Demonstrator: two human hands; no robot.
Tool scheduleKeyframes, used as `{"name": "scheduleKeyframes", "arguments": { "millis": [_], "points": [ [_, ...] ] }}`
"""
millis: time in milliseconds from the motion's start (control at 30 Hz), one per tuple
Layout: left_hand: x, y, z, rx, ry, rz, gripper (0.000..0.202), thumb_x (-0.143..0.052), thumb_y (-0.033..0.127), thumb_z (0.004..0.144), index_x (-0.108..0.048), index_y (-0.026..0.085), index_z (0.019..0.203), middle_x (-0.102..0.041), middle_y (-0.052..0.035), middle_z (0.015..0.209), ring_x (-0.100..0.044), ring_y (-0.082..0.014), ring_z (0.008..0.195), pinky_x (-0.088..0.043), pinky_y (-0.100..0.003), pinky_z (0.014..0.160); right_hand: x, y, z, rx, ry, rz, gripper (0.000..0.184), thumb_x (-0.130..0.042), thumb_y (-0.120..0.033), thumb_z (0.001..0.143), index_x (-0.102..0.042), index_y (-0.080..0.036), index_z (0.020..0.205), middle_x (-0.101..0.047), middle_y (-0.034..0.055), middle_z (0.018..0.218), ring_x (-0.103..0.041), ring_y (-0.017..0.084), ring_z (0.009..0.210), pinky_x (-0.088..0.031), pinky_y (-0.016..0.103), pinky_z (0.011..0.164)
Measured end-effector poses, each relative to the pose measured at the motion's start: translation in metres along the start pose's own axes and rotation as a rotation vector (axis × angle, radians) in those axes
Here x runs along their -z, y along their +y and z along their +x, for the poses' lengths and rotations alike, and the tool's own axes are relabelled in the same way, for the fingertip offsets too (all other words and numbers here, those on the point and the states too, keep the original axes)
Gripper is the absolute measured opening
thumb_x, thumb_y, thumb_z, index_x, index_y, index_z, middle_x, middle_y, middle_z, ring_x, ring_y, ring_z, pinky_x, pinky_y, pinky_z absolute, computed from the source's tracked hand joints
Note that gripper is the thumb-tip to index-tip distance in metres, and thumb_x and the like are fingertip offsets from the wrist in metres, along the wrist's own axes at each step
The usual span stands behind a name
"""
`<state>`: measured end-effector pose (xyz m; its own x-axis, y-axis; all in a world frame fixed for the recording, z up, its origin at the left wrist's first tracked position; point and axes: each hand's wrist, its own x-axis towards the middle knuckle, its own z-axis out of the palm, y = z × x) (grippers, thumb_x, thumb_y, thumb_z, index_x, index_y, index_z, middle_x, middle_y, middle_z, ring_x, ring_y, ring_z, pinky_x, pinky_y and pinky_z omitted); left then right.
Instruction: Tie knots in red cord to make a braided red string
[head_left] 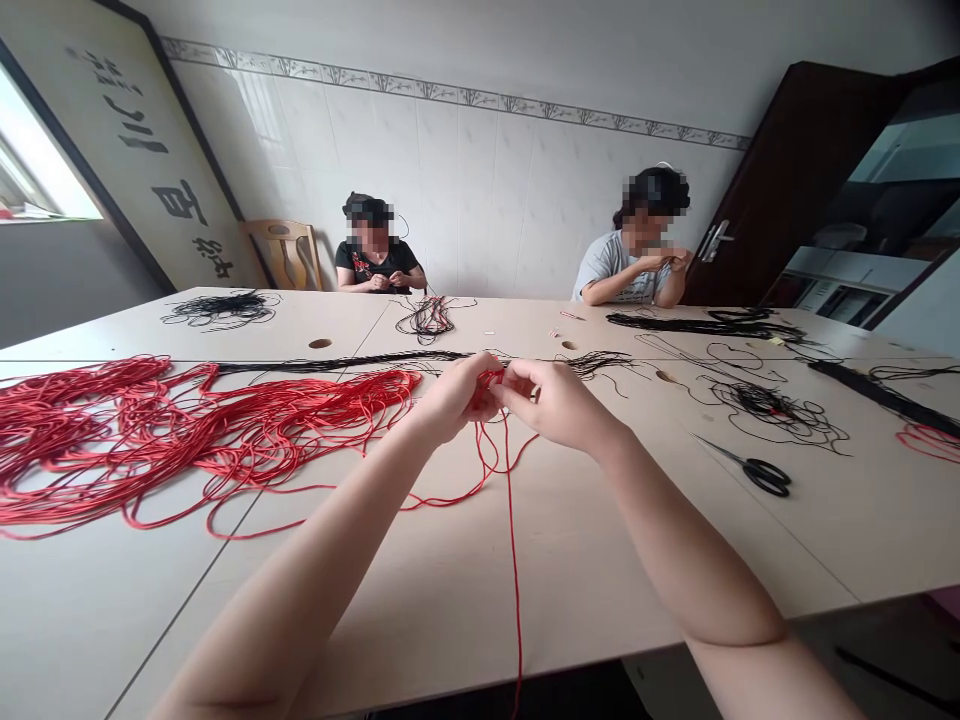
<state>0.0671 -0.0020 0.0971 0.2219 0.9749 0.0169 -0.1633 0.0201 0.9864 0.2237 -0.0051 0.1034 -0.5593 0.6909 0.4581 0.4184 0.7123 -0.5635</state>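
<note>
My left hand [459,395] and my right hand [541,398] meet above the middle of the table, both closed on a red cord [513,540]. The fingertips pinch a small bunched part of it, mostly hidden between them. One strand hangs straight down from the hands past the table's front edge. Other strands loop below my hands and trail left toward a large tangled pile of red cord [300,430]. Beyond my hands a bundle of black cord [352,362] lies stretched across the table.
Black-handled scissors [757,472] lie at the right, near a tangle of black cord [772,402]. More black cord bundles rest at the far left and right. Two people [379,260] sit across the table [600,560], hands raised. Round holes pierce the tabletop.
</note>
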Motion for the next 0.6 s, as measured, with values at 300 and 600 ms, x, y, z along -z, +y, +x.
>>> {"name": "scheduleKeyframes", "arguments": {
  "millis": [300,600],
  "points": [
    [-0.0026,0.0001,-0.0035,-0.028,-0.077,0.060,0.022,-0.051,0.029,0.077,-0.048,0.014,0.061,-0.037,0.0029,0.053,-0.035,-0.0053,0.042,-0.022,-0.020,0.039,-0.0008,0.0021,0.0005,0.020,0.044,-0.060,0.028,-0.050,-0.041,0.083,-0.050,-0.017,0.068,-0.056,-0.0012,0.064,-0.046,0.010,0.058,-0.035,0.023,0.055],
    [-0.0069,0.0019,-0.0054,-0.129,0.080,0.256,0.028,-0.051,0.035,0.081,-0.045,0.016,0.062,-0.039,0.0039,0.051,-0.040,-0.0052,0.041,-0.022,-0.019,0.039,-0.0010,0.0052,0.0026,0.068,0.184,-0.149,0.017,-0.055,-0.030,0.081,-0.063,-0.018,0.073,-0.059,-0.0009,0.066,-0.049,0.009,0.058,-0.036,0.022,0.056]
  ]
}}
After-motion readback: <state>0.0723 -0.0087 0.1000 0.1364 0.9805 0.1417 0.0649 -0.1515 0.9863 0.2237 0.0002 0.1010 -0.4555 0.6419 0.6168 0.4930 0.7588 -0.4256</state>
